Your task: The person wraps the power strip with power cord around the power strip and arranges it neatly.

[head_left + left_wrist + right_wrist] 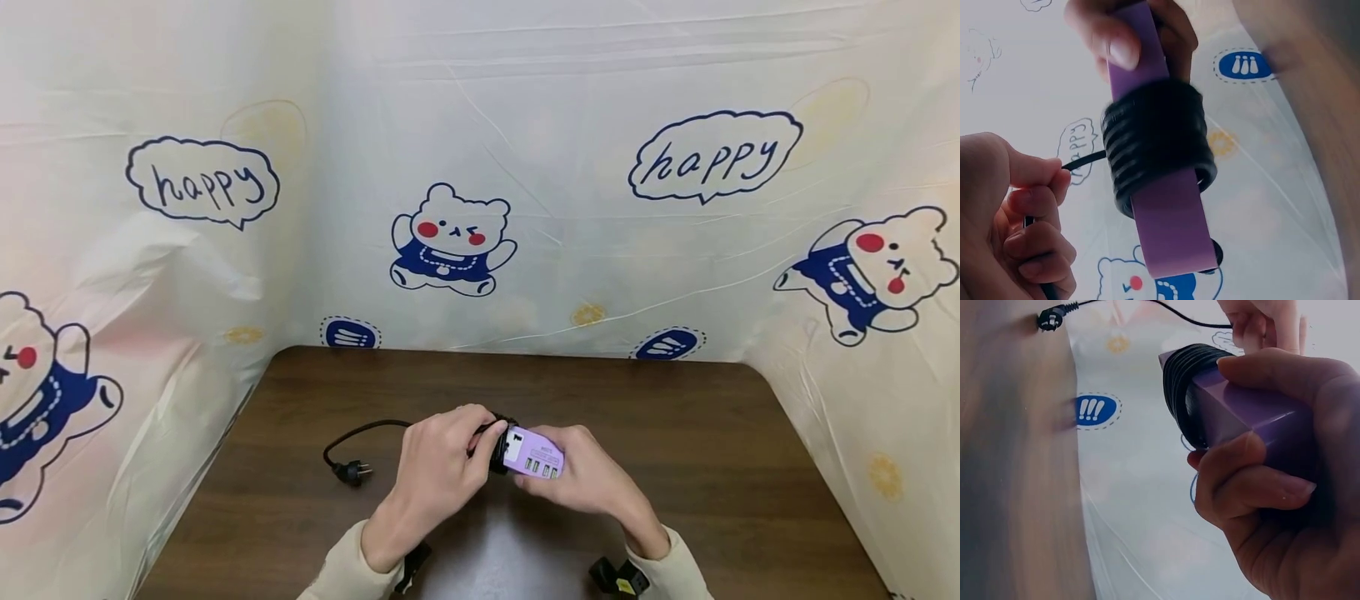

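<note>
A purple power strip [542,454] with several USB ports and a white panel is gripped at one end by my right hand [588,475]. Its black cord [1157,134] is wound round the strip's middle in several tight, side-by-side turns. My left hand [442,454] pinches the cord between thumb and forefinger just beside the coil, and the other fingers curl over the cord too in the left wrist view. From the left hand the free length arcs out to a black two-pin plug [351,472], which hangs to the left. My right palm hides the strip's near end.
Below the hands lies a dark brown wooden table [675,433]. A pale curtain [562,167] printed with bears and "happy" bubbles stands along the table's back and sides. Each wrist wears a black strap device, such as the right one [618,577].
</note>
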`<action>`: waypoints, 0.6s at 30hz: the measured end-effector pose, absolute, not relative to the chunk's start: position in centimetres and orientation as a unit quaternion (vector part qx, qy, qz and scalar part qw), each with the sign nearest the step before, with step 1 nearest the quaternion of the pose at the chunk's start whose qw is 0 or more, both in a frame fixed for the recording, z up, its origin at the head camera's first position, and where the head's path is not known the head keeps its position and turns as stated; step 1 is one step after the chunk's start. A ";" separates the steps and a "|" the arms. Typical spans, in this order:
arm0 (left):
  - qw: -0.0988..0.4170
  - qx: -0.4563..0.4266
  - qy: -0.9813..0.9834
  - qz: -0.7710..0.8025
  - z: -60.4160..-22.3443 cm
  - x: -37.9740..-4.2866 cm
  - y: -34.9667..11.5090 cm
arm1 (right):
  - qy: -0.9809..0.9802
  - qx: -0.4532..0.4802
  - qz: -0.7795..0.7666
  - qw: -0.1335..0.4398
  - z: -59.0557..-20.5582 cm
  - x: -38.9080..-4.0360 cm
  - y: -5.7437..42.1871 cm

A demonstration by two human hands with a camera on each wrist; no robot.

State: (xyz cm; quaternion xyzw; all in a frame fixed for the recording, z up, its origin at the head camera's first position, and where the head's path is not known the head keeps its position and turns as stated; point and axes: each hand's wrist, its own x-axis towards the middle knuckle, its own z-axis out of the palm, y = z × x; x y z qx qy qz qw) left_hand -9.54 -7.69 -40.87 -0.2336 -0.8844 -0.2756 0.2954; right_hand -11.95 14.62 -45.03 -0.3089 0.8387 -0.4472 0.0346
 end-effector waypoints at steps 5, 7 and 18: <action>0.303 -0.216 -0.886 -0.276 -41.4 -8.9 -7.3 | 0.850 -0.287 -0.442 0.018 -44.8 -12.0 14.7; 0.304 -0.208 -0.886 -0.281 -41.4 -8.7 -7.1 | 0.853 -0.277 -0.443 0.010 -44.7 -11.9 14.7; 0.211 -0.177 -0.893 -0.356 -42.4 -7.9 -6.3 | 0.858 -0.214 -0.466 -0.033 -44.4 -11.5 14.7</action>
